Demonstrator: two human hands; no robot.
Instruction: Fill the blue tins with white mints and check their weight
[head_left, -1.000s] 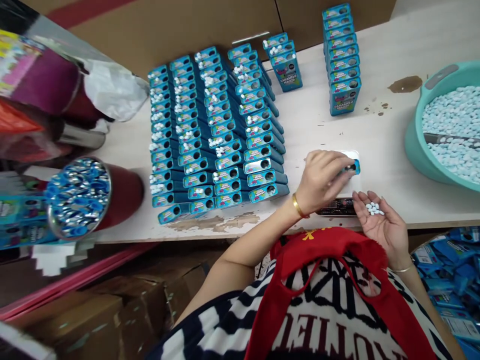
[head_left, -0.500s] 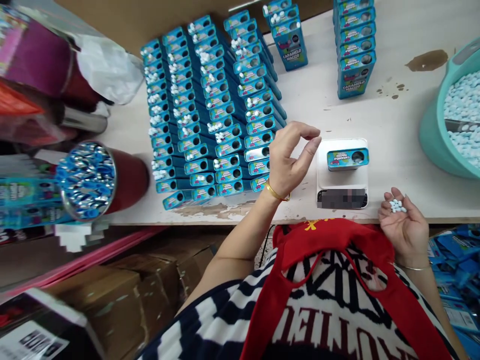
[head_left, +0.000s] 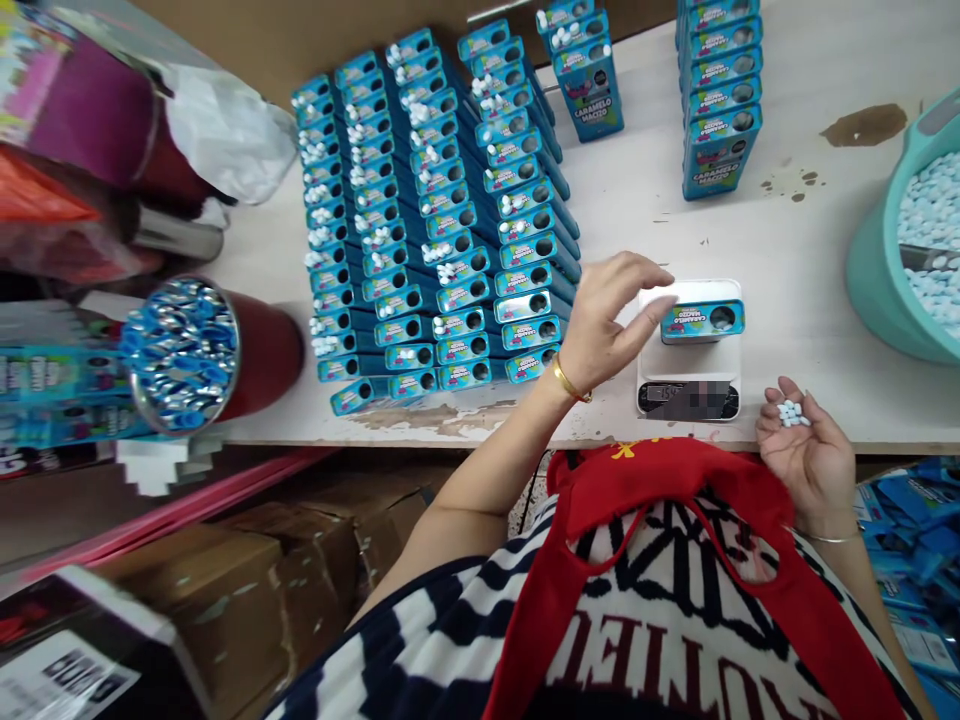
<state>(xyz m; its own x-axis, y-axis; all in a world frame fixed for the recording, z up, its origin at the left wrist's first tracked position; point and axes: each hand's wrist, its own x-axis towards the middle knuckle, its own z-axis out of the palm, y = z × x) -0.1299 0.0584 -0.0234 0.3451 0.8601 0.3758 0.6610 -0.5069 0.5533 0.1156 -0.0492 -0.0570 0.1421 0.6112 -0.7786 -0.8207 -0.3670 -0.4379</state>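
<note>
"So, where's the box [head_left: 703, 320]?"

"Upright on the scale [head_left: 652, 350], its hole at the three o'clock end. The scale sits on the desk [head_left: 795, 270], display towards six o'clock and partly blurred out."

"And the left hand [head_left: 672, 288]?"

"At the box's nine o'clock end, half open, thumb and forefinger apart like a loose pinch. I can't tell if it touches the box; I see nothing held in it."

"The right hand [head_left: 814, 455]?"

"At four o'clock from the scale, palm up and loosely cupped, with a few pale sweets [head_left: 792, 413] lying in it."

"What else is around the scale?"

"Rows of boxes [head_left: 454, 260] between nine and ten o'clock, many with sweets on top. A short stack [head_left: 589, 95] stands at eleven, a longer stack [head_left: 720, 150] just past twelve."

"And further out?"

"The tub [head_left: 874, 270] is between two and three o'clock, full of sweets, something flat and see-through lying across them. Far over at nine is the red pot [head_left: 262, 355], full of blue and silver packets [head_left: 180, 350]."
</note>
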